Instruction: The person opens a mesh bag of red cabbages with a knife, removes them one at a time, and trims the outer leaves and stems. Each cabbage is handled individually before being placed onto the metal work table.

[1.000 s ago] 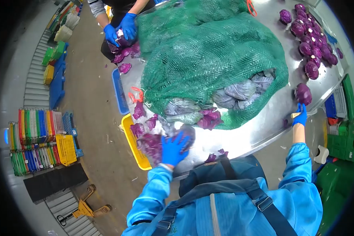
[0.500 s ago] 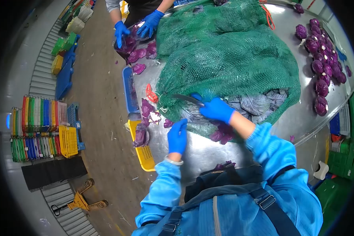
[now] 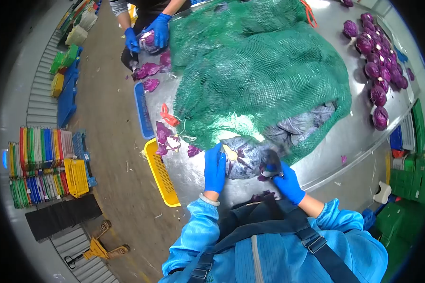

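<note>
A red cabbage (image 3: pixel 245 158) with its pale cut stem facing left lies on the metal table at the mouth of the green net sack (image 3: pixel 269 70). My left hand (image 3: pixel 215 170) presses against the stem side of this cabbage, fingers closed along it. At the cabbage's right side, my right hand (image 3: pixel 289 184) is closed round a knife (image 3: pixel 272 161), whose dark blade is blurred by motion. More greyish-purple cabbages (image 3: pixel 302 126) show through the sack's opening.
Trimmed cabbages (image 3: pixel 378 95) lie along the table's right side. Loose purple leaves (image 3: pixel 163 134) sit near a yellow basket (image 3: pixel 163 177) and a blue basket (image 3: pixel 143 111) at the left edge. Across the table, another person's gloved hands (image 3: pixel 158 30) hold a cabbage.
A cabbage now lies in front of the sack, between my hands. My right hand has moved with the knife toward me and right. The other person now holds a cabbage.
</note>
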`<state>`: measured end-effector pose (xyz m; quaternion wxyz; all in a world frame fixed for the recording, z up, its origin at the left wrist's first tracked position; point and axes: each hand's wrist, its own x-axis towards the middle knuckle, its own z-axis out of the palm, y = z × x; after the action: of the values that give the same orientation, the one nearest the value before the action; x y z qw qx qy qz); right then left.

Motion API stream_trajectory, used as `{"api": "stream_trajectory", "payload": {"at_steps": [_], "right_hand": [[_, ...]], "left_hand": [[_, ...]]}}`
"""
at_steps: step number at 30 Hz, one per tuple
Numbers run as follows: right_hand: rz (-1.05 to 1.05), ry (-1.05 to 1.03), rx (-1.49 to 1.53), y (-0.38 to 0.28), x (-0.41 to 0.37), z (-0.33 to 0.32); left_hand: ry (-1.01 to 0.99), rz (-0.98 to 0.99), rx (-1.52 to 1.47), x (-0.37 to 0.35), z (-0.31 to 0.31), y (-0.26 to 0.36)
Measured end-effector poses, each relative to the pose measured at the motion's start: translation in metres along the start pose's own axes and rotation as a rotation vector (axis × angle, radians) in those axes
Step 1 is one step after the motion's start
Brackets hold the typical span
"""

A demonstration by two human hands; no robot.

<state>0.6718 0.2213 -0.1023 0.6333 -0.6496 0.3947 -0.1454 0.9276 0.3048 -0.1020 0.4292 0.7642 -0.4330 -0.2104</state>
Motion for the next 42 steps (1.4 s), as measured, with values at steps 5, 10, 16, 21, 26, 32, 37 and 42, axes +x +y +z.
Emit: {"api": "stream_trajectory", "payload": {"at_steps": [5,10,16,21,26,32,37,42], "right_hand": [[0.255,-0.085,0.431,-0.008,0.012,0.018],[-0.021,-0.058,0.236,-0.025,0.026,0.025],[0.136,-0.284,0.478,-0.088,-0.018,0.049],[0.383,-0.532,0.512,-0.016,-0.005,0.085],[-0.025,-0.167,-0.483,-0.035,-0.001,0.065],[-0.363,-0.299,-0.679,-0.03,-0.025,0.069],[-0.272,-0.28,-0.706,-0.037,-0.019,0.076],[-0.317,-0.23,-0.956,-0.03,-0.013,0.08]], "left_hand": [[-0.074,-0.06,0.004,-0.013,0.009,0.036],[0.168,-0.175,-0.27,-0.04,0.016,0.02],[0.086,-0.092,-0.056,-0.06,-0.072,0.056],[-0.126,-0.134,0.201,-0.082,-0.082,0.008],[0.099,-0.09,0.473,-0.143,-0.05,0.028],[0.015,-0.232,0.38,-0.13,-0.037,0.031],[-0.139,-0.497,0.512,-0.08,-0.038,0.05],[-0.207,-0.522,0.605,-0.069,-0.032,0.053]]}}
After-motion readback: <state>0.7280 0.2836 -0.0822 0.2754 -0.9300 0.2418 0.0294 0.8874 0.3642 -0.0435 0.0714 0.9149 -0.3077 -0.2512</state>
